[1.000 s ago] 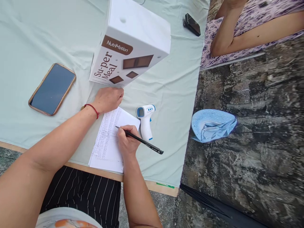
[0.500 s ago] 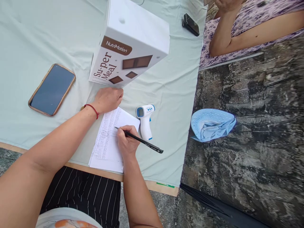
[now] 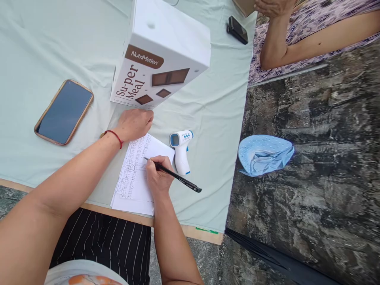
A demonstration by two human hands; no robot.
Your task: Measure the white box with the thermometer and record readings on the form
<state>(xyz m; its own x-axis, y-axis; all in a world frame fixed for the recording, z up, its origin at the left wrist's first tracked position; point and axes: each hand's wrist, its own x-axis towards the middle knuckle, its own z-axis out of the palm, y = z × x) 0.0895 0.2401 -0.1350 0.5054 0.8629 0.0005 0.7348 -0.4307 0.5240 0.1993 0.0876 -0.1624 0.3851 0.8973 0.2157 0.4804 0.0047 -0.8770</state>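
My right hand (image 3: 159, 174) grips a black pen (image 3: 184, 181), its tip at the handwriting on a stack of paper sheets (image 3: 135, 201). Rows of small dense writing and a circled spot cover the sheet's left part. My left hand (image 3: 135, 123), a red string bracelet on its wrist, rests curled into a fist at the top edge of the sheets. Nothing shows in that fist. Just right of the paper lies a white and blue infrared thermometer (image 3: 181, 152).
A white NutriMotion box (image 3: 172, 39) stands beyond my left hand. Left lies a smartphone (image 3: 64, 112); a small black device (image 3: 238, 30) is at the far right of the cloth-covered table (image 3: 208, 158). Another person's arm (image 3: 320, 43) and a light-blue hat (image 3: 266, 154) are at right.
The pen's back end has swung slightly left and its tip has shifted a little. My left hand stays in place. The other person's hand has moved slightly, and more of a brown thing shows near it.
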